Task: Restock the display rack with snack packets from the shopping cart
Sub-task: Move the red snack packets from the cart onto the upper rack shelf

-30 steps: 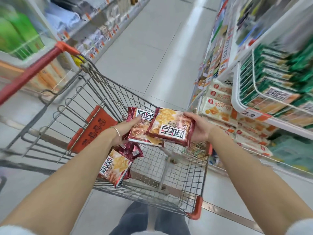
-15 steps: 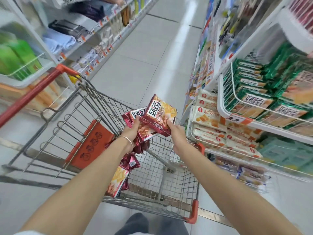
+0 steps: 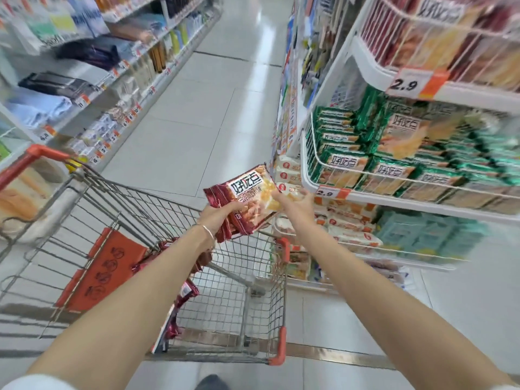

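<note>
Transferring stock rightward for shelving.
Over the shopping cart (image 3: pixel 128 209), the left hand (image 3: pixel 216 219) is gripping the snack packets (image 3: pixel 249 197); the right hand (image 3: pixel 299 206) is touching their right edge, grip unclear. The next move is probably lifting them into the display rack (image 3: pixel 394 197).

The person wears a white, soft-looking top, of which only the cuff edges show at the bottom corners: the left sleeve (image 3: pixel 31 383) and the right sleeve (image 3: pixel 508 387). Beyond the cuffs, the left forearm (image 3: pixel 126 294) and the right forearm (image 3: pixel 380 291) are bare as far as the left hand (image 3: pixel 216 218) and the right hand (image 3: pixel 298 205). A thin, plain silver-coloured bangle (image 3: pixel 208 235) circles the left wrist, and a small dark grey-blue patch (image 3: pixel 211 383) at the bottom edge is legwear or a shoe, with too little showing to tell which.
</note>
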Tool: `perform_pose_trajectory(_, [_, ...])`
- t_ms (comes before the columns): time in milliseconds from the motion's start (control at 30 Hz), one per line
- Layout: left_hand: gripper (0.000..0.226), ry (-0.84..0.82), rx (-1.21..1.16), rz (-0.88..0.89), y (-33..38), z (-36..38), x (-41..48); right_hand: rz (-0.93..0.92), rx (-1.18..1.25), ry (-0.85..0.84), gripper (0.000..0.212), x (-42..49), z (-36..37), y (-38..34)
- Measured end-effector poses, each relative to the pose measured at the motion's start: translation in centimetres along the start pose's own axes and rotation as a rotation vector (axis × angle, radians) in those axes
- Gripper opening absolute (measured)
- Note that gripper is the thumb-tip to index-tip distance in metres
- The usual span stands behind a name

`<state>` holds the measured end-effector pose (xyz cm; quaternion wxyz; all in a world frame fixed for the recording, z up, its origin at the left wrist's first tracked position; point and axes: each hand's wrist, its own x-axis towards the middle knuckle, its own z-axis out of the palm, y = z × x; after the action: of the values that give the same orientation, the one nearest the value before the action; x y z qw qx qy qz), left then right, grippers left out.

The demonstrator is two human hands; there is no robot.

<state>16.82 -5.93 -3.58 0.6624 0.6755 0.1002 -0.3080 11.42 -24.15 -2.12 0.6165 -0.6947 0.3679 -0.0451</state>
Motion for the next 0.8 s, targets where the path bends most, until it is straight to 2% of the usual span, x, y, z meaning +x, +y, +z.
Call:
perform_pose_trajectory(100, [0.046,-0.201,0.017,-0.043,1.9,3.3,-0.7,-0.075,-0.128,-0.149,0.102,1.1,-6.5,-2.4])
perform_pose_trajectory(167, [0.054,-0.344,0.028,-0.063,3.2,6.3,-1.3,-0.006,-0.152,-0.344,0.092,1.7,-10.5,-2.9])
perform_pose_trajectory(233, [0.057,-0.424,0.064,-0.058,4.7,10.3,-2.1,0.071,-0.17,-0.419,0.078,1.9,-14.4,-3.1])
perform_pose_trajectory(300, [0.049,-0.402,0.101,-0.026,5.6,14.7,-2.7,0.107,-0.115,-0.39,0.07,2.7,-18.2,-2.8])
perform_pose_trajectory(333, [0.053,-0.376,0.141,-0.003,6.0,17.0,-2.7,0.125,-0.067,-0.372,0.064,2.6,-20.3,-2.7])
perform_pose_trajectory(433, [0.118,-0.327,0.295,0.05,5.7,23.9,-1.1,0.118,0.036,-0.376,0.043,2.4,-26.8,-2.5])
perform_pose_trajectory(467, [0.123,-0.329,0.353,0.083,5.9,26.3,-2.0,0.11,0.061,-0.382,0.041,2.3,-29.1,-2.5])
perform_pose_trajectory(500, [0.11,-0.34,0.409,0.118,6.3,28.6,-3.5,0.1,0.091,-0.38,0.039,2.3,-31.4,-2.4])
perform_pose_trajectory(567, [0.067,-0.38,0.462,0.183,7.1,33.2,-5.6,0.079,0.151,-0.344,0.03,1.9,-36.0,-2.5])
perform_pose_trajectory(600, [0.066,-0.378,0.49,0.198,7.3,35.5,-5.9,0.069,0.175,-0.316,0.026,1.7,-38.2,-2.6])
perform_pose_trajectory(700, [0.104,-0.4,0.59,0.284,8.4,42.0,-6.8,0.027,0.233,-0.251,0.023,1.0,-44.3,-3.1])
perform_pose_trajectory(800, [0.107,-0.384,0.684,0.409,10.7,48.2,-7.6,-0.033,0.287,-0.15,0.032,1.1,-49.7,-4.3])
